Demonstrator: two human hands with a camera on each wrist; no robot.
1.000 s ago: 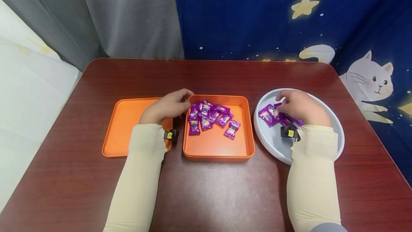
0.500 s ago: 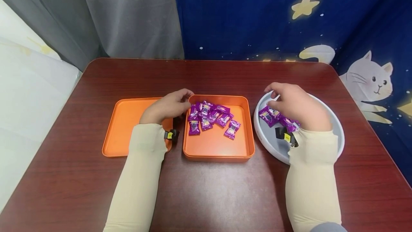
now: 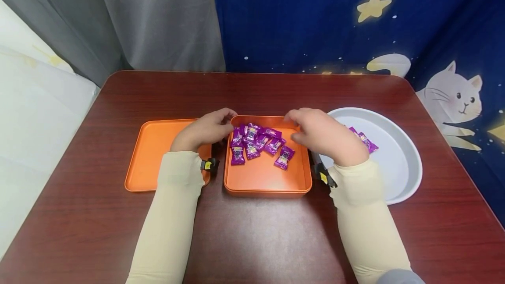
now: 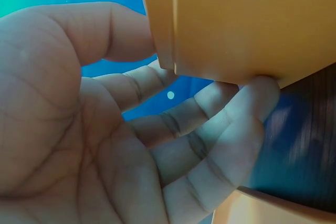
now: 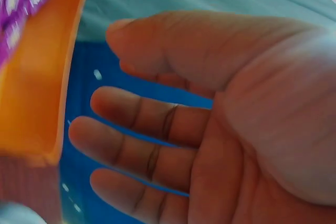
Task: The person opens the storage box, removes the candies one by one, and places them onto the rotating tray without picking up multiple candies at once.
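Note:
In the head view an orange box holds several purple-wrapped candies, mostly gathered at its left and back. My left hand grips the box's far left corner. In the left wrist view the thumb lies against the box wall, with fingertips along its bottom edge. Over the box's right wall hovers my right hand, thumb and index finger apart. Nothing shows in its fingers, which are slightly bent in the right wrist view. More purple candies lie in the round grey tray, partly hidden by the right hand.
An orange lid lies flat on the table left of the box, partly under the left forearm. The brown table ends at a back edge before grey and blue curtains.
My right hand has lifted from the candies in the round tray and swung left to the orange box's right wall. The left hand and the box stay where they were.

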